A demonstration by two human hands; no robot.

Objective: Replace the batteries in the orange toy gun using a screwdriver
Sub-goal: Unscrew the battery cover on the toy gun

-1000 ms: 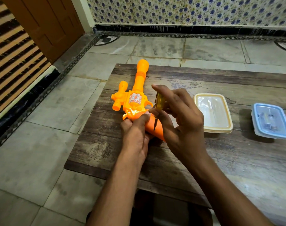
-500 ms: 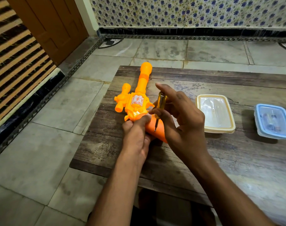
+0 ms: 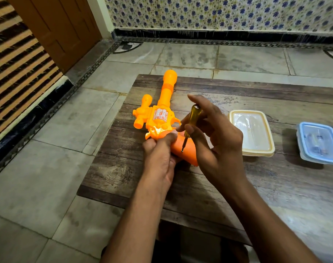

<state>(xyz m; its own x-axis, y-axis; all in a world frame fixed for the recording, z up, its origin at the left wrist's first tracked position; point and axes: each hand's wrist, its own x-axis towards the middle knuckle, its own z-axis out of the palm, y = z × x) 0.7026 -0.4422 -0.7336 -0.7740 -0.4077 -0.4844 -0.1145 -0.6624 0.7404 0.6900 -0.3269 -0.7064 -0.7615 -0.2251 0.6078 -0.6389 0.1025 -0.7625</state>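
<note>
An orange toy gun (image 3: pixel 162 111) lies on the wooden table (image 3: pixel 275 186), barrel pointing away from me, grip toward me. My left hand (image 3: pixel 159 158) is wrapped on the grip and pins it down. My right hand (image 3: pixel 216 141) holds a small screwdriver (image 3: pixel 192 120) with a yellow see-through handle between thumb and fingers. Its metal tip stands nearly upright on the orange grip. The part of the grip under my hands is hidden.
A clear box with a cream rim (image 3: pixel 252 132) sits right of my right hand. Further right stands a blue-lidded clear box (image 3: pixel 319 142) with small items inside. Tiled floor lies left of and beyond the table, and a brown door is at far left.
My right hand's fingers have shifted on the screwdriver handle while the tip stays on the grip. The gun and my left hand stay put. My head has moved slightly.
</note>
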